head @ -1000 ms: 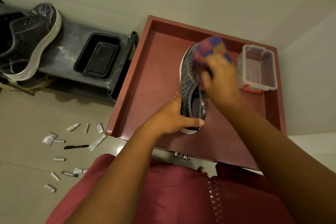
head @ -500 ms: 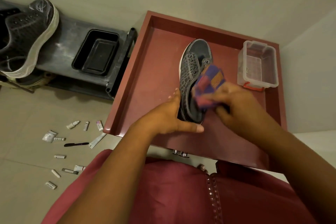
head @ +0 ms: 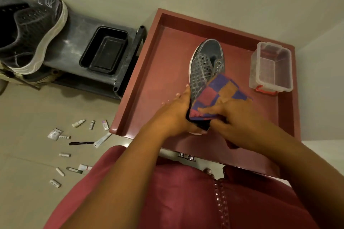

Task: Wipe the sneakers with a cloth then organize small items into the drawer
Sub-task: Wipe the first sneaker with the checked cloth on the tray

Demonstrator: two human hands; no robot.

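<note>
Fingers of the right hand [head: 230,115] press a checked cloth [head: 219,95] flat onto the heel end of a grey sneaker [head: 202,69], thumb tucked under the cloth's edge. The left hand [head: 178,111] cups the sneaker's left side, fingers fairly straight along the sole, steadying it at centre frame. The sneaker looks light and semi-stiff, best held by its sole and heel; the cloth is soft and limp, likely to bunch unless pinned. Both sit on a red tray-like tabletop [head: 149,80] with a raised rim, a clear plastic bin [head: 270,72] at upper right. Small items [head: 80,143] lie scattered on the beige floor at lower left; a second sneaker [head: 31,31] and a black tray [head: 104,52] rest on a dark rack, upper left.
</note>
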